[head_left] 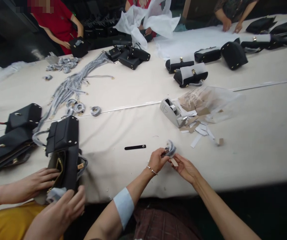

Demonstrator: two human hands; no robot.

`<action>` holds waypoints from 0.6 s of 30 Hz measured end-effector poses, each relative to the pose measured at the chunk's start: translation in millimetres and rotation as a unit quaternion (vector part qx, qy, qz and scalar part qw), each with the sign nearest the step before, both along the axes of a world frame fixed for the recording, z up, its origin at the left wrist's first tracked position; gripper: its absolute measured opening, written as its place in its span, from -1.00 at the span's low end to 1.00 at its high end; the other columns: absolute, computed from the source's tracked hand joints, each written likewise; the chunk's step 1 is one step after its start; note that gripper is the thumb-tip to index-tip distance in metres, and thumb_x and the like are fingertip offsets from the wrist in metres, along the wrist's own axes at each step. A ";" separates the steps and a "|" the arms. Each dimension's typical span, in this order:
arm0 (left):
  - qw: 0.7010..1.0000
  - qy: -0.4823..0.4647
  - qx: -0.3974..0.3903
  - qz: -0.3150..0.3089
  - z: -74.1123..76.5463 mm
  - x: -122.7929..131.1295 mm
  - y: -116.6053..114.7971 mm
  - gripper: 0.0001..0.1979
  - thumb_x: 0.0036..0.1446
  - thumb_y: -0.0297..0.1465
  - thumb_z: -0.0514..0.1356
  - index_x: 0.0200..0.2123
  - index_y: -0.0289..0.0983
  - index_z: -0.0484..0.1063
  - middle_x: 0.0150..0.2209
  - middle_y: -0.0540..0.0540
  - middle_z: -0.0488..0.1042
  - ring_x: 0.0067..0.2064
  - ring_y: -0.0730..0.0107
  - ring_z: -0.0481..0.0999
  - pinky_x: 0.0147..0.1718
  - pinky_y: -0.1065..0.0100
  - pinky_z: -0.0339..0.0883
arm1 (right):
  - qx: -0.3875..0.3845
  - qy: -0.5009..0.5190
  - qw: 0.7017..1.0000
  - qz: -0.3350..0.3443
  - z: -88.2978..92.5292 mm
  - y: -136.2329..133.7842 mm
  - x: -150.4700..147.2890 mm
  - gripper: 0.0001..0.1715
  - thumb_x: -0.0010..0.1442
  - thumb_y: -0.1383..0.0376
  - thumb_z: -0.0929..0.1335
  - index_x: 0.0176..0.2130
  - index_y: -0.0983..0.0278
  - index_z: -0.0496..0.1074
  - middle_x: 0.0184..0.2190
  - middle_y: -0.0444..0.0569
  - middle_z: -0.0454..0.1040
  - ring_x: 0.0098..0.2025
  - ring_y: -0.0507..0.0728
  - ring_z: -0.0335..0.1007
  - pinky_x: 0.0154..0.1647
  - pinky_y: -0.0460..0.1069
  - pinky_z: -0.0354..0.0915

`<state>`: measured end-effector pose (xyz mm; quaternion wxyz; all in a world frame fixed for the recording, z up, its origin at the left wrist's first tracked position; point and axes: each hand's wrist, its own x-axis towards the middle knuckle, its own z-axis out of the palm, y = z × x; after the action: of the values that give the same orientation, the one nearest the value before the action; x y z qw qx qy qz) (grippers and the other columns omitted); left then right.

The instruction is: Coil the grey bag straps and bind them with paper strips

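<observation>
My left hand (157, 160) and my right hand (185, 167) meet over the near edge of the white table (258, 140). Together they pinch a small coiled strap wrapped in grey-white plastic (170, 148). A short strip of tan tape (174, 162) hangs between the fingers of my right hand. A bracelet sits on my left wrist and a pale blue band on that forearm. A flat black leather tab (135, 147) lies on the table just left of my hands.
A grey tape dispenser (172, 112) stands beyond my hands beside paper scraps (201, 130) and a clear plastic bag (208, 101). At left another person's hands (55, 203) work on a black handbag (62, 146). Wrapped straps (70, 85) and more black bags (190, 74) lie farther back.
</observation>
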<state>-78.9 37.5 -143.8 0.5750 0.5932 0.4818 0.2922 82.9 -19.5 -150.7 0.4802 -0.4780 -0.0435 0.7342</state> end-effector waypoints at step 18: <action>0.998 -0.044 -0.035 0.000 27.0 -2.4 -8.0 -0.81 0.09 -0.25 0.19 -0.44 -0.24 0.44 -0.43 0.00 0.45 -0.40 0.42 0.40 -0.36 0.36 0.29 | 0.031 -0.090 0.989 -0.113 13.9 2.2 -22.5 -0.56 -0.30 0.16 0.64 -0.41 0.29 0.57 -0.54 -0.15 0.49 -0.53 -0.05 0.29 -0.59 -0.13 0.25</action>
<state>-81.3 29.5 -116.8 0.6159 0.5598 0.4657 0.3008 60.5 -17.3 -136.8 0.5688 -0.5288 -0.0547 0.6276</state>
